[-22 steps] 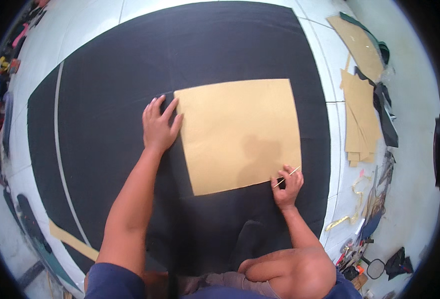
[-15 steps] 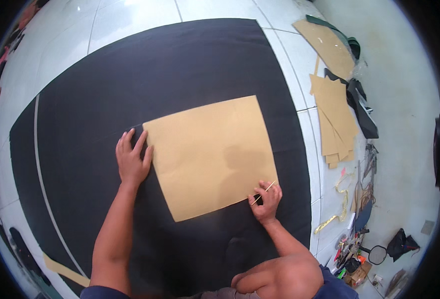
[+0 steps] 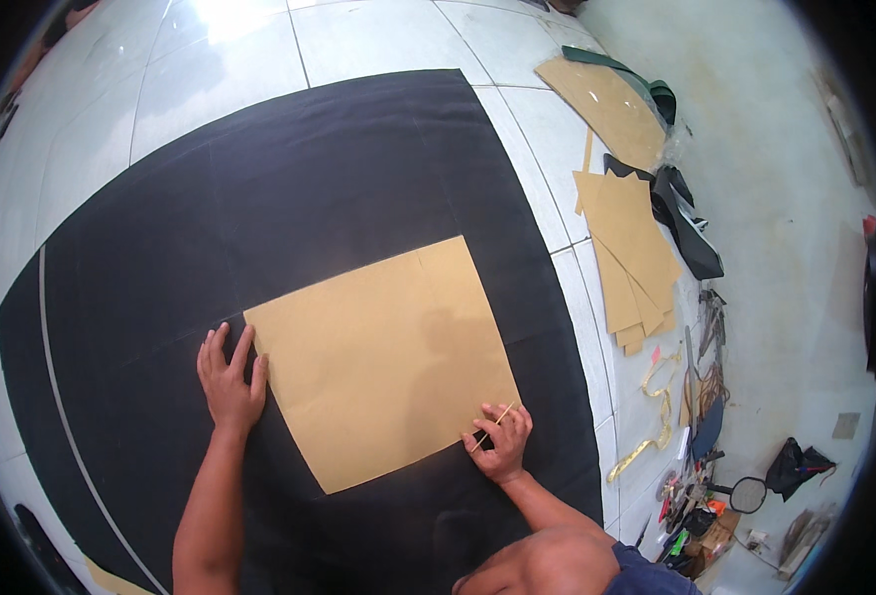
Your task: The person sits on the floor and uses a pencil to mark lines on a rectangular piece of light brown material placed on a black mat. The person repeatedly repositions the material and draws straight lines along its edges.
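Observation:
A tan, four-sided paper sheet (image 3: pixel 368 367) lies flat on a large black cloth (image 3: pixel 329 169) spread over the floor. Against the sheet's upper left corner rests my left hand (image 3: pixel 230 382), its fingers spread and nothing in it. At the lower right corner is my right hand (image 3: pixel 502 446), pinching a thin pale stick (image 3: pixel 490 428) and touching the sheet's edge. The stick's exact kind is too small to make out. My head's shadow falls across the sheet.
On the white tiled floor (image 3: pixel 388 40) to the right lie several tan paper pieces (image 3: pixel 631 258), a black strap-like bundle (image 3: pixel 691 233) and a yellow tape measure (image 3: pixel 641 456). Cluttered tools and a racket-shaped object (image 3: pixel 748 495) sit near the wall. A pale stripe (image 3: pixel 56 387) crosses the cloth's left side.
The view has shifted, so the cloth, sheet and both hands appear lower and further left. Both hands keep their places at the sheet's corners, and the stick stays in my right fingers.

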Available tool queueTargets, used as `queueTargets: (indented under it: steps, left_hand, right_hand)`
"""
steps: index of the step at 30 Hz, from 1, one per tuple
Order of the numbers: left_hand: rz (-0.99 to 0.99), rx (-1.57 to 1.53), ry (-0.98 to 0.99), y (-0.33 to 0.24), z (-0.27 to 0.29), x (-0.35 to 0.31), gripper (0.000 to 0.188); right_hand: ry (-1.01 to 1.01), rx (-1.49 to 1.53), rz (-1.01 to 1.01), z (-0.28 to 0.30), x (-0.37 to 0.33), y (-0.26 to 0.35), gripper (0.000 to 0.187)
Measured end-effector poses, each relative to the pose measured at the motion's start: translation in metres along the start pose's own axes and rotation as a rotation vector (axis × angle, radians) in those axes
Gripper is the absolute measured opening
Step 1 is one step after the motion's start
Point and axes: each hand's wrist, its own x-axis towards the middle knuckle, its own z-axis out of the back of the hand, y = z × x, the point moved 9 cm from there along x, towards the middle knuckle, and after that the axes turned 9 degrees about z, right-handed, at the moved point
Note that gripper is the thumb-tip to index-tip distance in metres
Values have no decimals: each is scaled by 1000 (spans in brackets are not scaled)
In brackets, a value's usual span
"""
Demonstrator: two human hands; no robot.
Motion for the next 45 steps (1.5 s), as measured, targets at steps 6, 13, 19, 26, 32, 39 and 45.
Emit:
queueTargets:
  steps: [6, 13, 19, 26, 32, 39, 45]
  left_hand:
    - [-26, 19, -18, -2, 1, 0, 49]
    - [-39, 20, -25, -5, -1, -1, 49]
    - [-44, -1, -59, -3, 1, -2, 49]
    - [-80, -36, -110, -10, 11, 3, 48]
    - [-51, -46, -124, 1, 8, -3, 48]
    - [-51, -12, -151, 1, 5, -2, 44]
    - [-39, -18, -134, 2, 3, -1, 45]
  right_hand:
    - [-7, -15, 4, 2, 2, 1, 33]
    - [5, 5, -11, 1, -1, -4, 34]
    - [16, 14, -9, -1, 0, -8, 34]
    - [3, 21, 10, -5, -3, -7, 35]
    - [25, 56, 33, -6, -2, -3, 35]
    - [15, 31, 61, -8, 0, -4, 34]
    - [5, 33, 64, -9, -1, -6, 34]
